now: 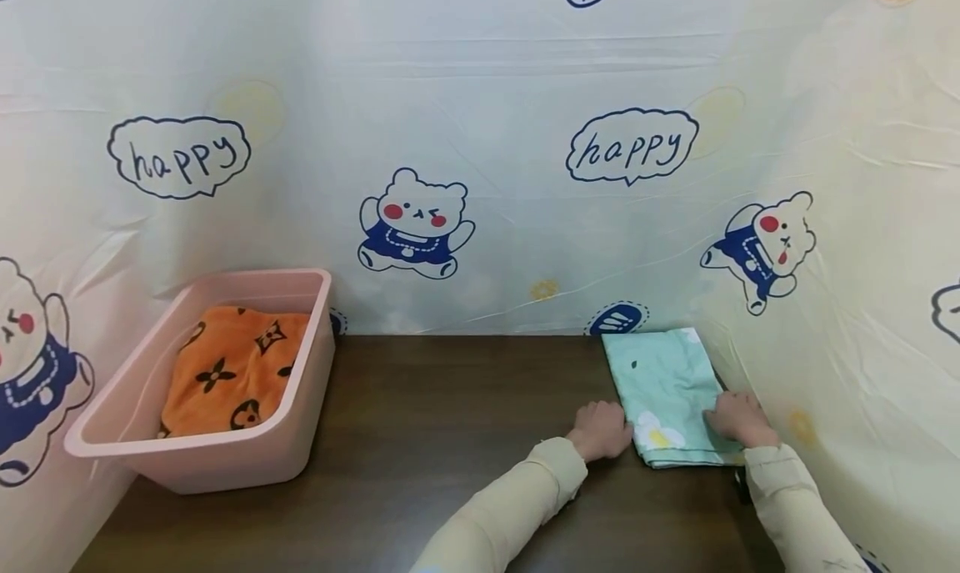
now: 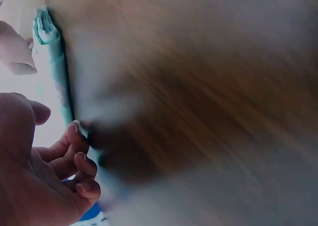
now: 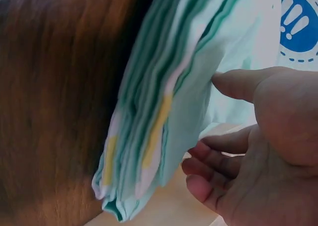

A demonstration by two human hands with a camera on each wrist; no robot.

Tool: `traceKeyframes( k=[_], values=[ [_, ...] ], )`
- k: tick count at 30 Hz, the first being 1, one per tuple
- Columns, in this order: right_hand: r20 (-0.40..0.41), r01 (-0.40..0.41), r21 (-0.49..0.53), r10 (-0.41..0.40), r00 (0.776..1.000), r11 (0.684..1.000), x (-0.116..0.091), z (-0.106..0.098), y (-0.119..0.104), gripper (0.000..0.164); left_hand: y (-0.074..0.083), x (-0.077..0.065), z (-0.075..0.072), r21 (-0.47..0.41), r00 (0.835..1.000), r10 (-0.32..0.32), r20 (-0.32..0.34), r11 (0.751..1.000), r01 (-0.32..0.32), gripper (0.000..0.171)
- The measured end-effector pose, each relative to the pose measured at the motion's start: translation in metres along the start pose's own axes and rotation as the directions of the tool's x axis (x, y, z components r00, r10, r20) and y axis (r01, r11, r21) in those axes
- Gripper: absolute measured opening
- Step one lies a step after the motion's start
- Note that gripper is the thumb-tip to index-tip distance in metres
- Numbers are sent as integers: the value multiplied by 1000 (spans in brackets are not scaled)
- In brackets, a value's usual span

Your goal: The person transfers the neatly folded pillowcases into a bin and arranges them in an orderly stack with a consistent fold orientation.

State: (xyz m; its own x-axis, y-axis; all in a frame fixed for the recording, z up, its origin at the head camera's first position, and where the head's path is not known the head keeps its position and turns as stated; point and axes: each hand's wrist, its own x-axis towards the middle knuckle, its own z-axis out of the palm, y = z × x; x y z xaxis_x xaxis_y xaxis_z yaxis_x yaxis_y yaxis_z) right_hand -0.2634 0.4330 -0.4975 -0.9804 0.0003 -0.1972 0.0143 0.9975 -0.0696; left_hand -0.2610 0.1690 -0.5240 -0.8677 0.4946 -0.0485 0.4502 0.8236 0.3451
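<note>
A folded mint-green cloth (image 1: 667, 389) with a white flower print lies on the table at the right, its stacked layers (image 3: 144, 116) facing the front. My left hand (image 1: 602, 430) is at its left edge; in the left wrist view the left hand (image 2: 44, 166) has loosely bent fingers beside the fold, thumb apart. At the cloth's right edge is my right hand (image 1: 738, 419). The right wrist view shows the right hand (image 3: 268, 136) with its thumb tip at the cloth's upper face and its bent fingers along the side.
A pink plastic bin (image 1: 307, 406) stands at the left of the dark wood table (image 1: 420, 439), holding an orange cloth (image 1: 232, 369) with dark motifs. A pale printed sheet (image 1: 487, 98) with bears hangs behind and at both sides. A small dark object (image 1: 742, 484) shows by the right sleeve.
</note>
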Motion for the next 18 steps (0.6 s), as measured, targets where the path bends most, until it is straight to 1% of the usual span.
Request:
traceKeyframes(
  k=[3, 8, 12, 15, 18],
  values=[
    [13, -12, -9, 12, 1000, 1000, 4, 4, 1, 36, 6, 1, 1, 28, 1000, -9, 4, 1000, 8, 48],
    [-10, 29, -34, -29, 1000, 999, 4, 10, -2, 31, 15, 0, 3, 72, 1000, -5, 21, 997, 3, 50],
    [-27, 19, 14, -19, 999, 1000, -2, 10, -7, 21, 21, -1, 5, 91, 1000, -10, 12, 996, 9, 47],
    [-39, 16, 36, -14, 999, 999, -8, 11, -9, 24, 25, -3, 7, 122, 1000, -8, -1, 992, 8, 44],
    [-50, 43, 22, -42, 998, 999, -15, 10, -12, 26, 25, -9, 8, 164, 1000, 6, 5, 986, -6, 43]
  ],
)
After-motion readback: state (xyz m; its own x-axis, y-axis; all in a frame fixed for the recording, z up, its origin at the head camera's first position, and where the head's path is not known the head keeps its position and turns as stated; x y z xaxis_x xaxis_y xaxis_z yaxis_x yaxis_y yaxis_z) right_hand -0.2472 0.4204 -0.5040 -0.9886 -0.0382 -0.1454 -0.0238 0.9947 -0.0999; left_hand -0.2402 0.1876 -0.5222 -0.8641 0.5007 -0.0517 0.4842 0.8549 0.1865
